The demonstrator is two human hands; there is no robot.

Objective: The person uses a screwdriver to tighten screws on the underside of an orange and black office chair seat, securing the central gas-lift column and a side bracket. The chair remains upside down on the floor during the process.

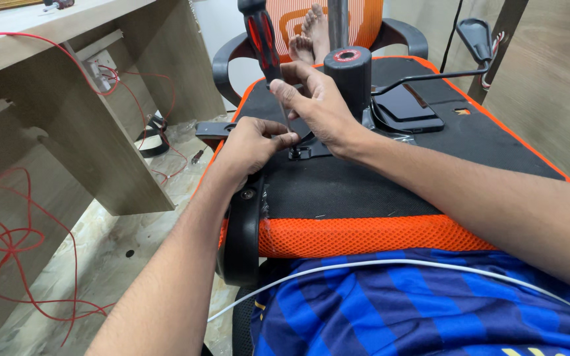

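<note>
An upturned office chair seat (364, 191), black underneath with orange mesh edging, lies across my lap. My right hand (318, 102) grips a screwdriver with a black and red handle (262, 39), held upright, its tip down at a black metal bracket (301, 153) on the seat's underside. My left hand (252, 142) pinches at the same spot, fingers closed beside the screwdriver shaft on something too small to make out. The black gas-lift column (349, 72) stands just right of my right hand. A black armrest (242, 231) curves down below my left wrist.
A wooden desk (80, 125) stands at the left with red wires (8, 237) trailing over the marble floor. A lever with a black paddle (476, 36) sticks out at the upper right. Another person's bare feet (311, 33) rest by an orange chair back. A white cable (377, 264) crosses my blue striped shirt.
</note>
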